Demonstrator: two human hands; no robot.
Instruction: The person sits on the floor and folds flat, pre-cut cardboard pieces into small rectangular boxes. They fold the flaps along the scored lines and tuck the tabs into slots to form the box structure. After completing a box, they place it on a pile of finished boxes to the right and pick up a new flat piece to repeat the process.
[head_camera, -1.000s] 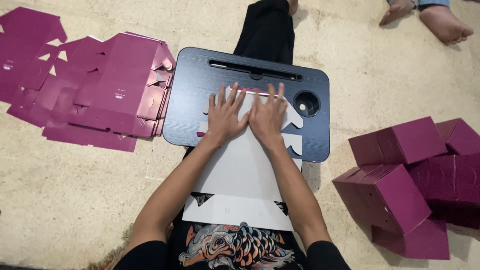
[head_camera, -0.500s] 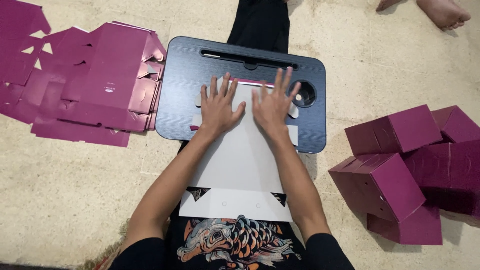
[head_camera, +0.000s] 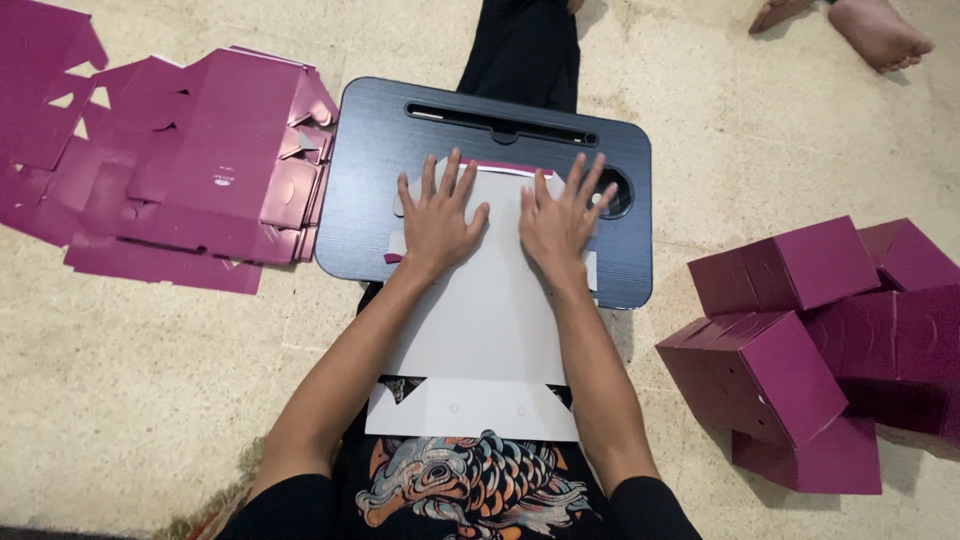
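White card, an unfolded box blank (head_camera: 480, 330) lying plain side up, stretches from the middle of the dark lap desk (head_camera: 380, 170) back over its near edge onto the person's lap. Both hands lie flat on its far end: the left hand (head_camera: 437, 222) on the blank's left half and the right hand (head_camera: 560, 222) on its right half, side by side with a narrow strip of card between the thumbs. Each grip is spread wide, fingers splayed and palm pressed down on the card, pinching nothing. A thin magenta edge of the blank shows just past the fingertips, toward the desk's far edge, where a long slot (head_camera: 500, 125) runs across. A round hole (head_camera: 617, 192) sits by the desk's right edge, just beyond the right fingertips. On the floor off the desk's left edge lies a pile of flat magenta blanks (head_camera: 190, 170); off its right edge stands a heap of folded magenta boxes (head_camera: 810, 330).
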